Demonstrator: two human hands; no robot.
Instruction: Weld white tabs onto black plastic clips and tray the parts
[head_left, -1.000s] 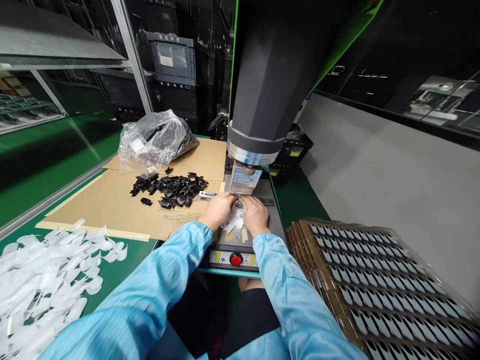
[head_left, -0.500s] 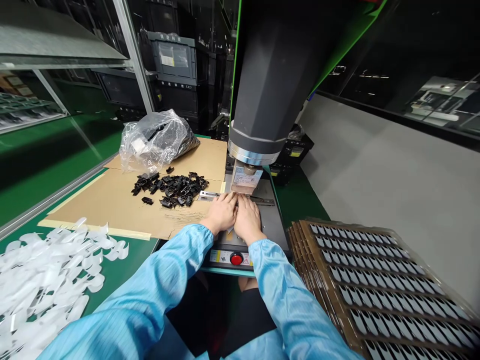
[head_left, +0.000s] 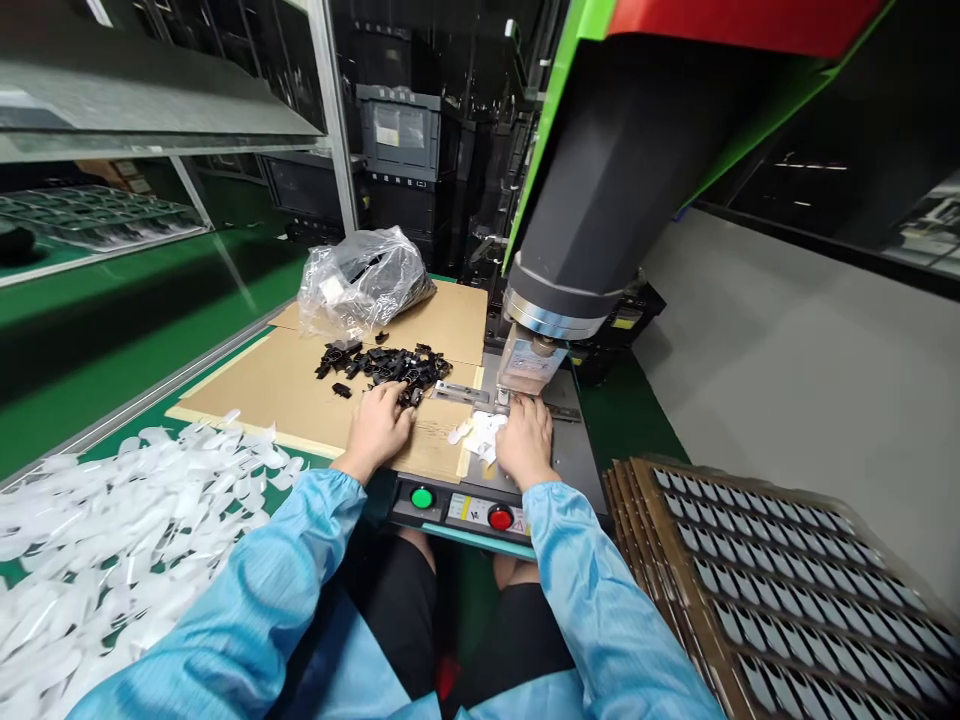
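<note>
A: What is different now, compared with a moment ago?

B: Half a second ago both hands were pressed together on the machine plate (head_left: 577,455), directly under the grey press head (head_left: 534,362). Now the left hand (head_left: 380,428) has moved away to the left, onto the cardboard sheet (head_left: 262,385), and its fingers reach the near edge of the pile of small black parts (head_left: 386,364).

A: Does the left hand hold one of them?

B: I cannot tell. The fingers are curled and they touch the parts at the edge of the pile, but the hand covers whatever is under it.

A: And the right hand?

B: The right hand (head_left: 527,440) is on the plate as before, just below the press head. The fingers lie flat and point forward to the fixture; whether they pinch something, the picture does not show. Just beside it, on its left, lie some small white pieces (head_left: 480,435) on the plate.

A: So what do you read from this change?

B: In my judgement the two hands have divided the work: one is at the fixture, the other is at the black parts.

A: What else is around?

B: A plastic bag (head_left: 364,280) behind the pile, many white film pieces (head_left: 112,540) at the left, stacked trays (head_left: 787,590) at the right, and a green button (head_left: 422,497) and a red button (head_left: 500,518) at the front.
</note>
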